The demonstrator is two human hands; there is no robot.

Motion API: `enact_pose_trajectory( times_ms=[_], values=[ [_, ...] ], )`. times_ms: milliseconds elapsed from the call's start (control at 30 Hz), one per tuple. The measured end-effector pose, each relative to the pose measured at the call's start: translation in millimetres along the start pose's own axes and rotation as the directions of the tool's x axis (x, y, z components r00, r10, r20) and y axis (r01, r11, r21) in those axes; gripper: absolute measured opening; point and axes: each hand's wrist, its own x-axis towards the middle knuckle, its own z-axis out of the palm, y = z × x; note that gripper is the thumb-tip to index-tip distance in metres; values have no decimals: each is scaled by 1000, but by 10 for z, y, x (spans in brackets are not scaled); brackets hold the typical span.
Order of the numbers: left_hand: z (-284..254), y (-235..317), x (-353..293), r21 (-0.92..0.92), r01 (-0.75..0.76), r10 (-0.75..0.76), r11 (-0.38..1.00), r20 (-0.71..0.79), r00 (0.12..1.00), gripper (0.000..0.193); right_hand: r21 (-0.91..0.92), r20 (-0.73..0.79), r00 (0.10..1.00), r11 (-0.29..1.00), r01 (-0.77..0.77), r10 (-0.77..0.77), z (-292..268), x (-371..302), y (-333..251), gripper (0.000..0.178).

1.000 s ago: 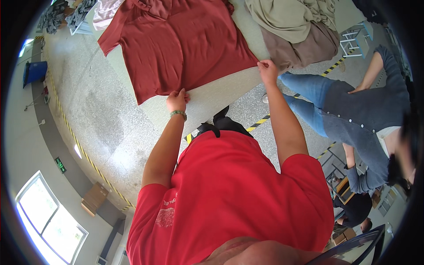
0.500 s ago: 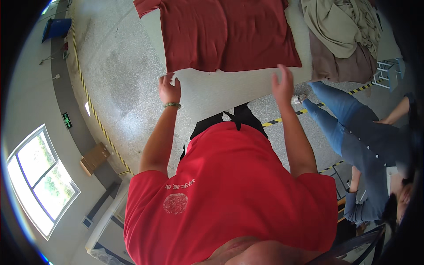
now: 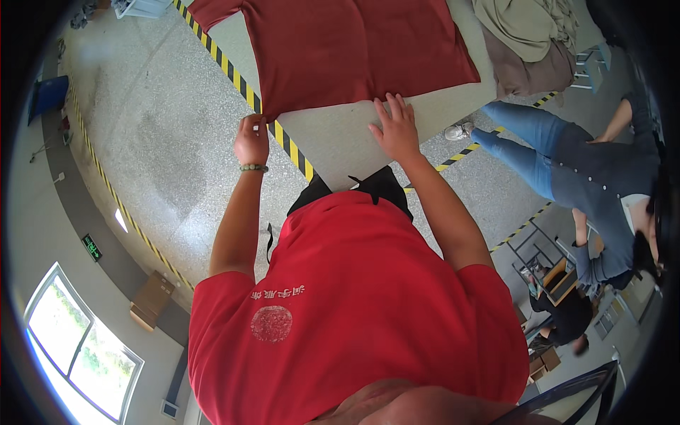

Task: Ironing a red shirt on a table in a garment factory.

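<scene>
A dark red T-shirt point(image 3: 347, 53) lies spread on a pale table point(image 3: 319, 134), its hem toward me and one sleeve showing at the far left. At the hem's left corner, the fingers of my left hand point(image 3: 251, 142) are closed on the cloth. That wrist wears a beaded bracelet. My right hand point(image 3: 398, 129) rests near the middle of the hem, fingers spread, the fingertips touching the cloth's edge. The upper part of the shirt runs out of view.
A heap of beige cloth point(image 3: 528, 28) and brown cloth point(image 3: 531, 71) lies on the table's right. Beyond it stands a person in jeans point(image 3: 520, 145); another person point(image 3: 563, 315) is farther back. Yellow-black tape point(image 3: 230, 67) marks the floor. A cardboard box point(image 3: 152, 301) stands by the left wall.
My left hand has closed on the hem's left corner. My right hand has moved left from near the right corner to the middle of the hem. The view has shifted.
</scene>
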Motion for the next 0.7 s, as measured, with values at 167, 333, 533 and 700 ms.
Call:
enact_pose_trajectory(
  times_ms=[167, 333, 533, 700],
  values=[
    [155, -302, -108, -104, 133, -139, 986, -55, 989, 14, -33, 24, 998, 998, -50, 51, 13, -42, -61, 62],
    [368, -588, -49, -398, 307, -305, 864, 68, 950, 18, -56, 13, 995, 994, -96, 97, 6, -40, -166, 60],
    [355, -439, 1, -593, 473, -332, 652, 337, 881, 33, -89, -8, 988, 984, -155, 155, 21, -99, -165, 59],
    [368, -516, 38, -607, 547, -385, 576, 388, 837, 27, -86, -29, 984, 980, -177, 175, 26, -43, -209, 56]
  ],
)
